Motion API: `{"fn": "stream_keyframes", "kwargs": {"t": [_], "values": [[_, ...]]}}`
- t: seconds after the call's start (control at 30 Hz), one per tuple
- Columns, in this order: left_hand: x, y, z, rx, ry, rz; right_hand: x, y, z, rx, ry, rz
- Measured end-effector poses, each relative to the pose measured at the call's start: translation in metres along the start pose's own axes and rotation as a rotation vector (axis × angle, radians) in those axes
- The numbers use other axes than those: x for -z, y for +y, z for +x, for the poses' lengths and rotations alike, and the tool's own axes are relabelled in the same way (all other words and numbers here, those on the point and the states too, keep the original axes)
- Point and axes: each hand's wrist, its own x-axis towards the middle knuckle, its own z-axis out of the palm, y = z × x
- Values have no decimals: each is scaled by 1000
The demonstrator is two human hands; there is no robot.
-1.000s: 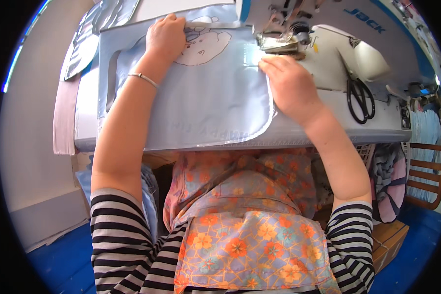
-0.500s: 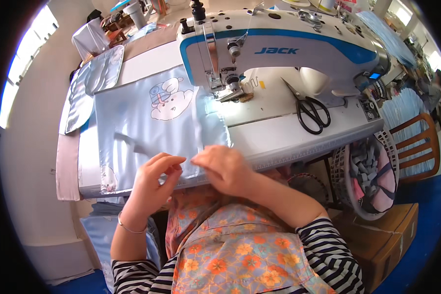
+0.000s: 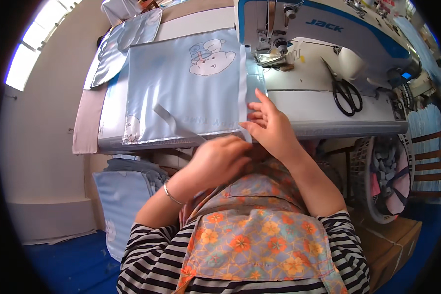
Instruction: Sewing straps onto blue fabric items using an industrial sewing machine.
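Note:
A light blue fabric panel [image 3: 181, 93] with a cartoon animal print lies flat on the white sewing table [image 3: 308, 105], its right edge running up to the presser foot of the blue and white sewing machine [image 3: 328, 29]. My right hand [image 3: 269, 125] pinches a pale binding strip [image 3: 243, 98] along that right edge near the table's front. My left hand [image 3: 218, 159] sits at the panel's near corner, fingers curled on the strip's lower end. A loose grey ribbon [image 3: 174, 125] lies across the panel.
Black scissors [image 3: 347, 93] rest on the table right of the machine. More blue panels [image 3: 127, 36] are stacked at the back left, and others [image 3: 125, 196] hang below the table. A white basket of fabric scraps [image 3: 387, 181], a cardboard box and a wooden chair [image 3: 433, 157] stand at the right.
The view has tipped down and closer. Both hands came from the far part of the panel to its near right corner and now hold the binding strip there.

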Motion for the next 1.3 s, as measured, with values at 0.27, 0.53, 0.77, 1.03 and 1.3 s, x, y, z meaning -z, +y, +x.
{"fn": "stream_keyframes", "kwargs": {"t": [0.27,0.53,0.77,1.03,1.3], "values": [[11,14,18,-191,316,24,-6,-1,-11,127,-17,-376],[20,-5,22,-266,-52,42,35,-37,-66,11,-274,-30],[49,-48,6,32,352,-73,95,-25,-55,-165,-86,-71],[72,-126,-11,405,800,-363,99,-2,29,-158,-18,-319],[49,-103,37,80,954,569,63,9,72,-236,-54,-97]]}}
